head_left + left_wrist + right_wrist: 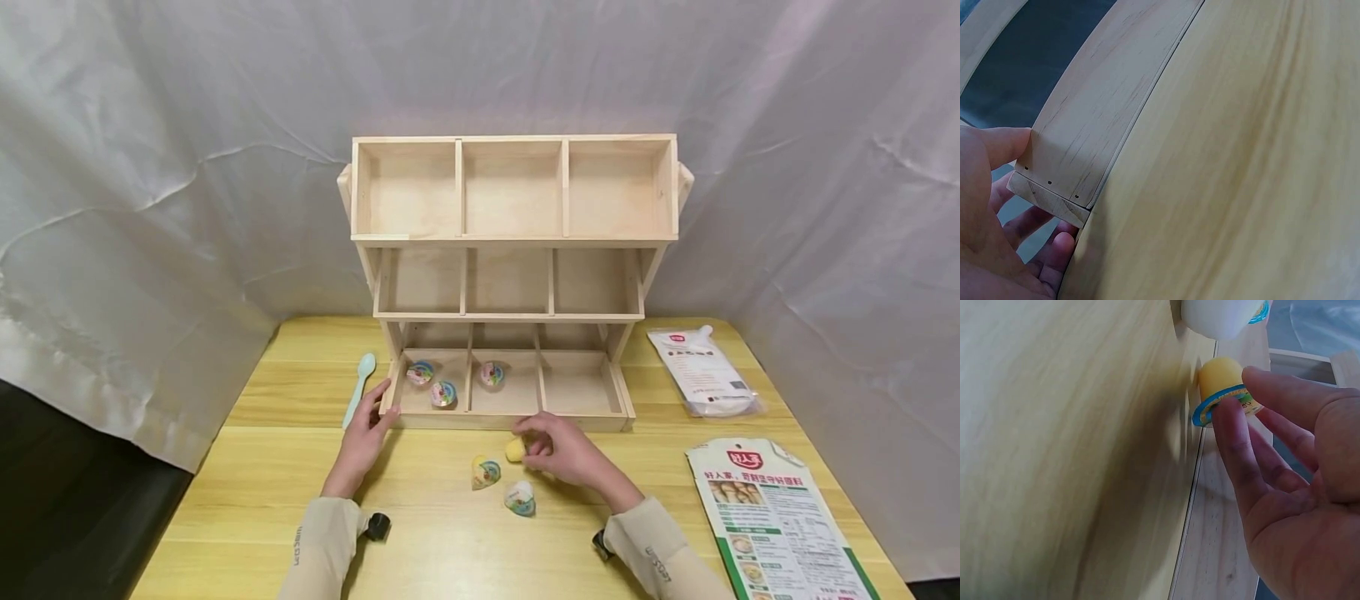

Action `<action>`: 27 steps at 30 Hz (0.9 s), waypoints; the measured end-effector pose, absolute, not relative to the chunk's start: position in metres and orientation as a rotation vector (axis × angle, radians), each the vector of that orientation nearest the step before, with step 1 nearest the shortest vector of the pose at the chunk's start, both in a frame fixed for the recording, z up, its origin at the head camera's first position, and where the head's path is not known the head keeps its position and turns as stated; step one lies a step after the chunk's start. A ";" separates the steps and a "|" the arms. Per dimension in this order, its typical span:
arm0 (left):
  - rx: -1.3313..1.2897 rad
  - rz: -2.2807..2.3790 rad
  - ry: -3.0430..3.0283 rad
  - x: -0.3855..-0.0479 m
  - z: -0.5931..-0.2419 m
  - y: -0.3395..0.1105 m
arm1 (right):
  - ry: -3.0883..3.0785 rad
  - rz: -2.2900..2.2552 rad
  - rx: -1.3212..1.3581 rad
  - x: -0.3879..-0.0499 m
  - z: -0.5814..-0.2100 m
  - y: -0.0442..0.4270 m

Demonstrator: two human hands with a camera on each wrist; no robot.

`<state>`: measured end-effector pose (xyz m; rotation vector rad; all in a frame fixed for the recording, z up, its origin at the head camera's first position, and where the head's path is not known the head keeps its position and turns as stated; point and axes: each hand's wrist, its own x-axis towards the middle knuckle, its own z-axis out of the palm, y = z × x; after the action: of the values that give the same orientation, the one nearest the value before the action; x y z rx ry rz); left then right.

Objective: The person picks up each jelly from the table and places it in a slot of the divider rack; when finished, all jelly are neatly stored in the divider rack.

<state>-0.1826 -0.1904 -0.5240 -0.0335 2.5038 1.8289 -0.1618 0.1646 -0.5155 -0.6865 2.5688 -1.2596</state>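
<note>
My left hand [365, 440] holds the front left corner of a three-tier wooden rack [510, 423]. In the left wrist view its thumb lies on the edge of the front board [1100, 94], its fingers around the corner. My right hand [564, 450] pinches a yellow jelly cup [1219, 375] with a blue-rimmed lid, just in front of the rack. Close by on the table lie another yellow jelly cup [485, 472] and a whitish one [520, 498]. Inside the bottom tier, two jelly cups [443, 394] sit in the left compartment and one [491, 375] in the middle.
A pale green spoon [360, 387] lies left of the rack. To the right are a white packet [705, 372] and, nearer, a large printed bag [780, 517] on the wooden table [247, 508]. Grey cloth [150, 167] hangs behind and at the sides.
</note>
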 end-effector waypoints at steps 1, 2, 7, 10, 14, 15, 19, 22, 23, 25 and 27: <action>-0.034 1.834 2.503 -0.184 -0.529 -0.191 | 2.570 -1.256 -0.685 -0.162 -0.516 0.165; -0.033 1.835 2.507 -0.186 -0.534 -0.192 | 2.571 -1.250 -0.682 -0.162 -0.516 0.164; -0.028 1.833 2.534 -0.192 -0.553 -0.196 | 2.586 -1.208 -0.669 -0.163 -0.517 0.164; -0.020 1.835 2.547 -0.193 -0.555 -0.197 | 2.598 -1.189 -0.667 -0.163 -0.517 0.163; -0.001 1.841 2.544 -0.194 -0.554 -0.197 | 2.618 -1.172 -0.675 -0.163 -0.516 0.163; -0.003 1.844 2.539 -0.195 -0.554 -0.197 | 2.623 -1.166 -0.677 -0.163 -0.515 0.163; -0.014 1.840 2.534 -0.195 -0.555 -0.197 | 2.628 -1.150 -0.676 -0.162 -0.515 0.163; -0.021 1.847 2.524 -0.195 -0.555 -0.198 | 2.629 -1.159 -0.673 -0.161 -0.513 0.163; -0.020 1.853 2.519 -0.195 -0.555 -0.198 | 2.632 -1.164 -0.670 -0.161 -0.512 0.163; -0.016 1.859 2.518 -0.196 -0.556 -0.198 | 2.640 -1.185 -0.661 -0.161 -0.510 0.163; -0.015 1.850 2.529 -0.195 -0.557 -0.198 | 2.660 -1.203 -0.655 -0.161 -0.507 0.163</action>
<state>-0.1955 -0.1977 -0.5566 -0.0152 2.5286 1.8496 -0.1606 0.1629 -0.5075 -0.6551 2.6598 -1.2026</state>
